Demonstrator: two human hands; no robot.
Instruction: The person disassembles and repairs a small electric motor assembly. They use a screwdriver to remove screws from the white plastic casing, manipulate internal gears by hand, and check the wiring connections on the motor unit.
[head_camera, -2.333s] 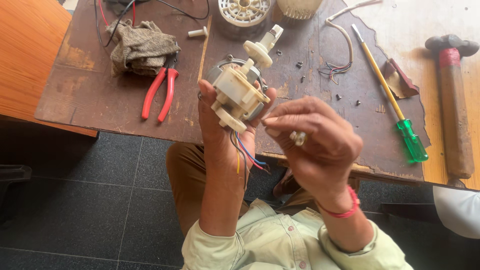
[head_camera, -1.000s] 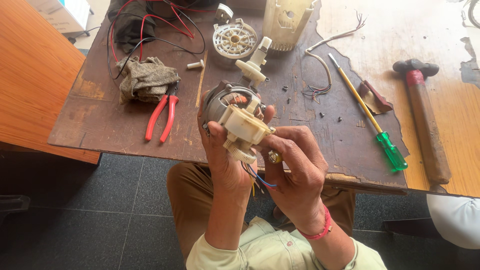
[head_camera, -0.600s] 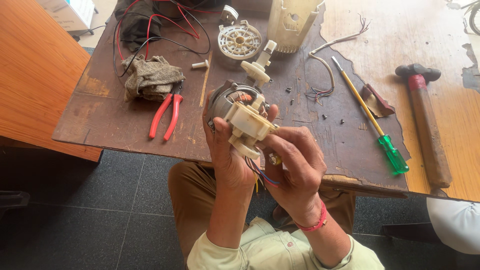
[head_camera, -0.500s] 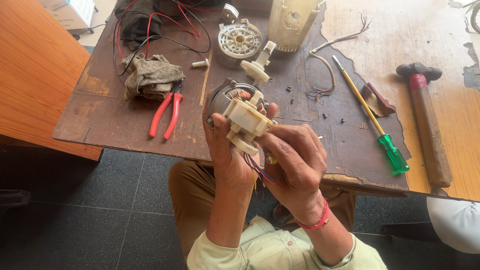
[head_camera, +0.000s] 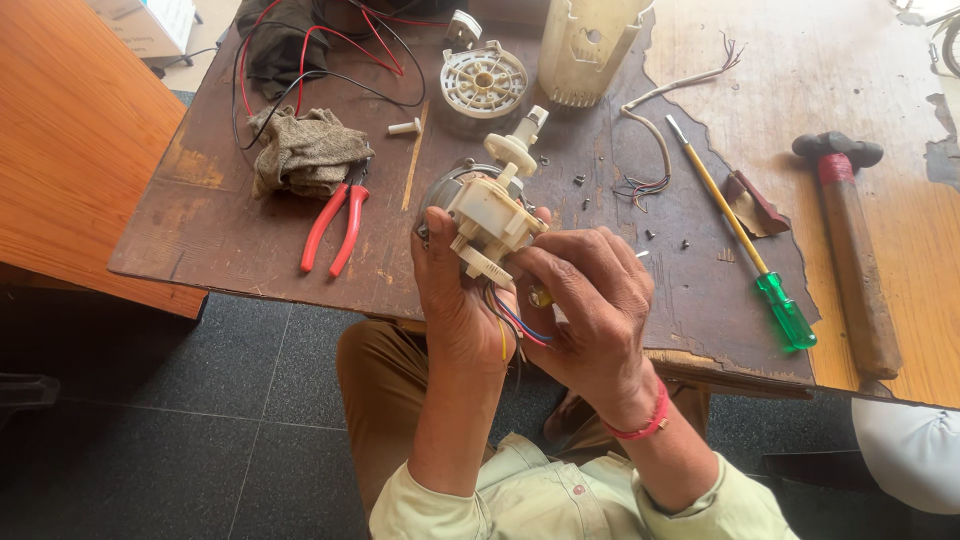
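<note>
My left hand (head_camera: 455, 300) grips a small cream plastic motor unit (head_camera: 490, 215) with a shaft on top and coloured wires (head_camera: 510, 325) hanging from its underside. It is held above the front edge of a dark worn tabletop (head_camera: 230, 240). My right hand (head_camera: 590, 310) is closed against the unit's lower right side, fingertips pinching at its base, with a small yellowish piece (head_camera: 541, 297) showing between the fingers. What the right fingers hold is mostly hidden.
On the table lie red-handled pliers (head_camera: 335, 228), a grey rag (head_camera: 305, 150), black and red wires (head_camera: 330, 50), a round white slotted disc (head_camera: 484, 80), a cream plastic housing (head_camera: 590, 45), a green-handled screwdriver (head_camera: 745, 255), a hammer (head_camera: 850, 250), a loose wire bundle (head_camera: 650, 150) and several small screws (head_camera: 583, 184).
My right hand has moved from beside the unit to press close against its lower side. The unit has turned slightly in my left hand. The camera view has shifted a little.
</note>
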